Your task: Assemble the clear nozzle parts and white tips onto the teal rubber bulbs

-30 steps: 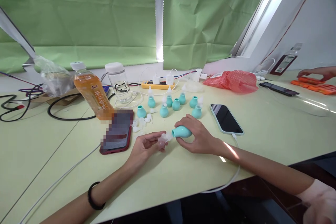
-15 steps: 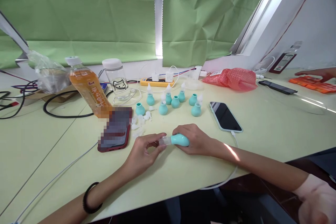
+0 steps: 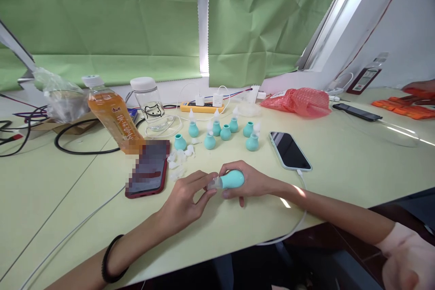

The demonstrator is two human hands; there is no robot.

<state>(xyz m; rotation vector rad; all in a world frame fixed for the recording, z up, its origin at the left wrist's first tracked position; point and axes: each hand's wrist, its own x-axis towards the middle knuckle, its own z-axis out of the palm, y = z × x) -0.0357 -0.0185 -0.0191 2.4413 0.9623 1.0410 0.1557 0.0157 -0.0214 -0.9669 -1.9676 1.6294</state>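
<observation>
Between my hands lies a teal rubber bulb [image 3: 233,179] on its side, its neck pointing left. My right hand [image 3: 249,179] wraps round the bulb from the right. With thumb and fingertips my left hand [image 3: 190,195] pinches a clear plastic tip [image 3: 214,183] at the bulb's neck; how deep it sits I cannot tell. Behind my hands stand several more teal bulbs, some bare-necked like this bulb [image 3: 180,142], others topped with a pointed clear tip [image 3: 191,115]. Small translucent white pieces [image 3: 176,163] lie loose beyond my left hand.
A red-cased phone [image 3: 149,170] and a leaning orange drink bottle [image 3: 113,118] are at left, beside a clear water bottle [image 3: 147,104]. At right lies a charging phone [image 3: 290,150] with its cable. Behind are a yellow power strip [image 3: 202,108] and red bubble wrap [image 3: 297,102]. Another person's hand [image 3: 419,88] is far right.
My right hand has changed its grip, with a finger now showing below the bulb, and more of the bulb is exposed. The other person's hand has shifted right.
</observation>
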